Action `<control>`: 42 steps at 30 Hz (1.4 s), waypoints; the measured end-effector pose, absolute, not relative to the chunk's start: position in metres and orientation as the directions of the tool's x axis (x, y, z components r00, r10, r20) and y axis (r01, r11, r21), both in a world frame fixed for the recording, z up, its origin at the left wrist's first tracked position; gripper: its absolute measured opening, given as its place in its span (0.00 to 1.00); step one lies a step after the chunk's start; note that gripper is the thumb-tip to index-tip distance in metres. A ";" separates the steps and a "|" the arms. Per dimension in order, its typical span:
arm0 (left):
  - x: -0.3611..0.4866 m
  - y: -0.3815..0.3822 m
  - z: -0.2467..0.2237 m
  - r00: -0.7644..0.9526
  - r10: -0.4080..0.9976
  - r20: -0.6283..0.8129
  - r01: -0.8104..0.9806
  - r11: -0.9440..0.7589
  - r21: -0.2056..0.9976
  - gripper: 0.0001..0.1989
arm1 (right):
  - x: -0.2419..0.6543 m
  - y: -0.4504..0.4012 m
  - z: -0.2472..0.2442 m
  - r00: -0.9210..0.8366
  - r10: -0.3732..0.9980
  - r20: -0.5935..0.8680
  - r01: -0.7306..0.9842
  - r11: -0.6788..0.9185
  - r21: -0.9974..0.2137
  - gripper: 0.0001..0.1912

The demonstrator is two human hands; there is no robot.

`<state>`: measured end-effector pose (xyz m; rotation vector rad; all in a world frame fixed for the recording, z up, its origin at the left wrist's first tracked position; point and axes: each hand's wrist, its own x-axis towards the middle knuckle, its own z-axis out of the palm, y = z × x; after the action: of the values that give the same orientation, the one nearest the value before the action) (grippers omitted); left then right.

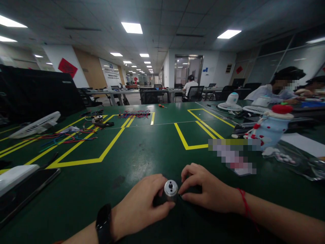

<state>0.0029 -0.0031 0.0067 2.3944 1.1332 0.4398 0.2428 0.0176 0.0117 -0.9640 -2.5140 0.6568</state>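
A small silver cylindrical motor [171,188] stands upright on the green table, its round end with a short shaft and dark holes facing up. My left hand [144,203], with a black band on the wrist, is closed around its side, thumb in front and fingers behind. Just right of the motor is my right hand [203,188], a red string on its wrist. Its thumb and index finger come together near the motor's side. A tiny dark spot shows at those fingertips, too small to name.
Yellow tape lines [101,159] mark the table. At left lie loose wires [68,137], a white fan [38,125] and a dark phone-like slab [30,189]. A wire bundle [134,114] and screwdriver [162,106] lie farther back. A light-blue cup [273,127] stands right; people sit beyond.
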 end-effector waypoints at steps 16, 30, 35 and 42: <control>0.002 -0.005 0.008 0.618 0.780 0.100 0.637 -0.571 0.519 0.07 | 0.262 0.045 0.013 -0.581 0.796 0.168 0.619 0.566 -0.544 0.12; 0.004 -0.003 0.007 0.642 0.756 0.129 0.607 -0.604 0.517 0.06 | 0.219 0.009 0.030 -0.583 0.695 0.421 0.333 0.677 -0.656 0.06; 0.004 -0.004 0.006 0.649 0.748 0.140 0.595 -0.614 0.519 0.06 | 0.215 0.005 0.030 -0.603 0.703 0.377 0.326 0.649 -0.687 0.08; 0.004 -0.003 0.007 0.648 0.751 0.125 0.610 -0.611 0.504 0.07 | 0.217 0.012 0.025 -0.555 0.785 0.277 0.256 0.478 -0.840 0.07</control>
<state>0.0038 -0.0032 0.0072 2.4482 1.0704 0.4566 0.2170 0.0118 0.0250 -0.8579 -2.0590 1.0182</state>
